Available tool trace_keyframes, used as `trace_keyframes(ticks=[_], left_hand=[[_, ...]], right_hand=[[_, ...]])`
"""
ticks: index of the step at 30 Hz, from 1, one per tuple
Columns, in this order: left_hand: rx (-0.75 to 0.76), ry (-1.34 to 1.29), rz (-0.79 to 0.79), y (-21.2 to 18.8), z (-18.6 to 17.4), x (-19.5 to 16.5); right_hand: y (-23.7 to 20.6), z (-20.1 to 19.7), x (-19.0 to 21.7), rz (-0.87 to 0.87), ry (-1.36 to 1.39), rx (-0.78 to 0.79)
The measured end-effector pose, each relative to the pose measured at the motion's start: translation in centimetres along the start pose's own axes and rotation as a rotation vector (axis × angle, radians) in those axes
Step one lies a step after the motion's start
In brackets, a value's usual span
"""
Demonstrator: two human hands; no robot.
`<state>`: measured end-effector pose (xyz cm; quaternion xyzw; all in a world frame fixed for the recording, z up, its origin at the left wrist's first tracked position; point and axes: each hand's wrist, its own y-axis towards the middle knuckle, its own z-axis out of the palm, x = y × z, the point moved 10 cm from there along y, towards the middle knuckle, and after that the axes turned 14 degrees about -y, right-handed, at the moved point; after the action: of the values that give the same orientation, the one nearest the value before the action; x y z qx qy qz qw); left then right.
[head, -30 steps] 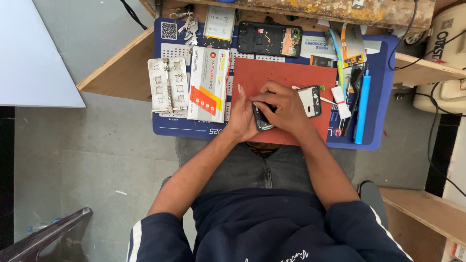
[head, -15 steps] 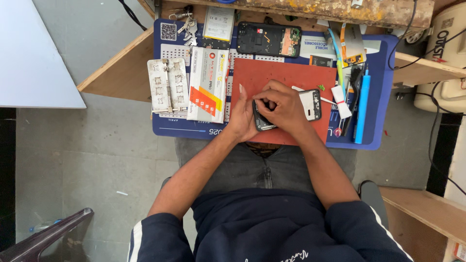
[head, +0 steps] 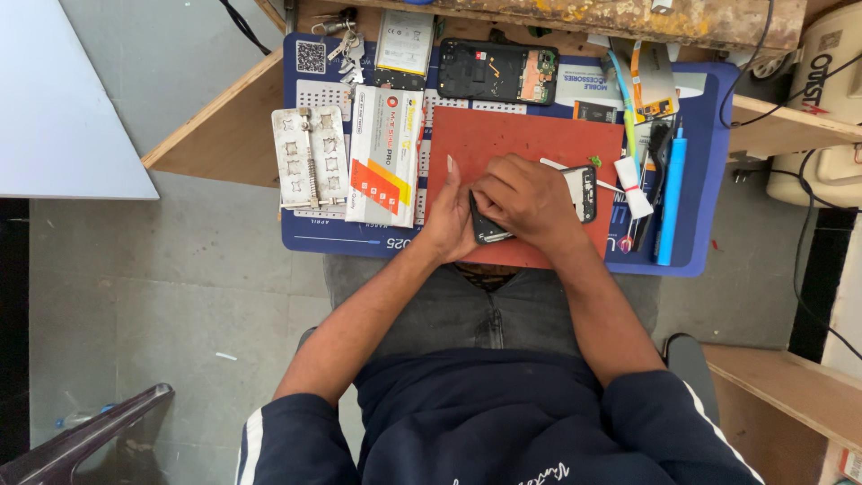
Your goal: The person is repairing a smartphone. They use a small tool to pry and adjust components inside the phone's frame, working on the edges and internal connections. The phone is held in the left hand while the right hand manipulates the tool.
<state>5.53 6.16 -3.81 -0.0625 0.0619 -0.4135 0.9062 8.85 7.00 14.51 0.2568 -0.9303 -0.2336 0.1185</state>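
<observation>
Both hands meet over one dark phone (head: pixel 492 229) lying on the near part of one red mat (head: pixel 530 144): the left hand (head: pixel 452 220) pinches its left end, the right hand (head: pixel 530 202) is curled over its middle, fingers closed on it. Beyond lie one white box (head: pixel 384 166), one metal plate (head: pixel 310 160), one blue pen (head: pixel 670 199), and farthest, one opened phone (head: pixel 496 72).

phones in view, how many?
2. One dark phone lies on the red mat, under the left hand and right hand. One opened phone lies at the bench's far edge. Others may be hidden.
</observation>
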Motion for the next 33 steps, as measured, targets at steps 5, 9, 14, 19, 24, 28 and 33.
trace_keyframes(ticks=[5, 9, 14, 19, 24, 28, 33], left_hand=[[-0.065, 0.025, -0.01, 0.0, -0.2, 0.0], [-0.1, 0.021, -0.015, -0.2, 0.4, -0.1], [-0.121, 0.022, -0.031, -0.2, -0.1, -0.1], [-0.05, -0.007, -0.032, -0.1, -0.5, 0.1], [-0.029, 0.033, -0.03, -0.1, 0.2, 0.0], [-0.061, 0.016, -0.031, -0.1, 0.4, -0.2], [-0.088, 0.009, 0.012, -0.3, 0.5, -0.5]], right_hand=[[0.3, 0.4, -0.4, 0.017, 0.019, 0.03], [0.3, 0.2, -0.5, 0.027, 0.039, 0.001], [0.4, 0.2, -0.6, 0.035, 0.07, -0.016], [-0.1, 0.6, -1.1, 0.044, 0.165, 0.022], [-0.6, -0.1, -2.4, 0.089, 0.183, -0.021], [-0.6, -0.3, -2.5, 0.112, 0.192, -0.047], [-0.3, 0.5, -1.8, 0.076, 0.227, 0.022]])
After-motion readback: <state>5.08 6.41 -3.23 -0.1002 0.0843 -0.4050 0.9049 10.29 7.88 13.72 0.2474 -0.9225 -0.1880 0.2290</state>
